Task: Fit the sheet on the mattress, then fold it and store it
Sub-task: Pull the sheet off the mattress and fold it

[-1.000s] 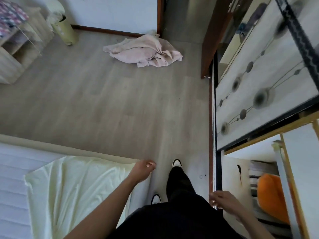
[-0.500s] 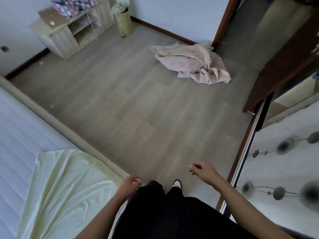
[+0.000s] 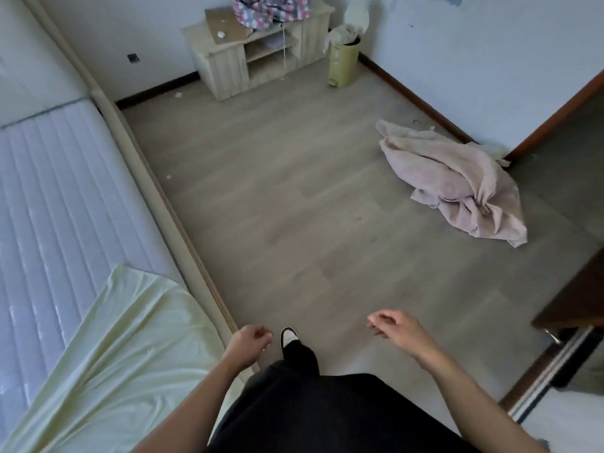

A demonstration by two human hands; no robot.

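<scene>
I see the sheet (image 3: 108, 348), pale yellow-green, lying spread and lightly creased over the near corner of the mattress (image 3: 55, 191), its far edge running slantwise across the top and its near part going out of frame. The mattress is white, quilted in long parallel ribs, bare beyond the sheet, lying flat in its frame.

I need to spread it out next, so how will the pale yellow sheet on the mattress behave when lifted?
The pale yellow sheet will probably be floppy: it already lies in soft creases. It looks thin, so likely light. It may slide easily over the mattress.
</scene>
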